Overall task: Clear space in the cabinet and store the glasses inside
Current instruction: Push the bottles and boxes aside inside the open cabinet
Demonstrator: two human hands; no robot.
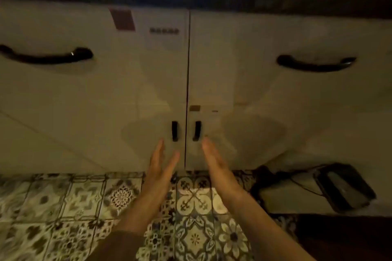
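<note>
Both flat hands, left hand (158,172) and right hand (216,165), seemingly short of closed cabinet (127,91) handles.

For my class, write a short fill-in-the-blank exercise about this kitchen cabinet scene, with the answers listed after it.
1. Both cabinet doors are ____.
2. The left hand and right hand hold ____.
3. The door handles are coloured ____.
4. The floor tiles are ____, not plain.

Answers: closed; nothing; black; patterned

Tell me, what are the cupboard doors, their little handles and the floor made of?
Cupboard doors: probably glossy white laminate; they reflect light. Little handles: dark, perhaps plastic or painted metal, too blurry to tell. Floor: likely patterned ceramic tiles, with visible joints.
</note>
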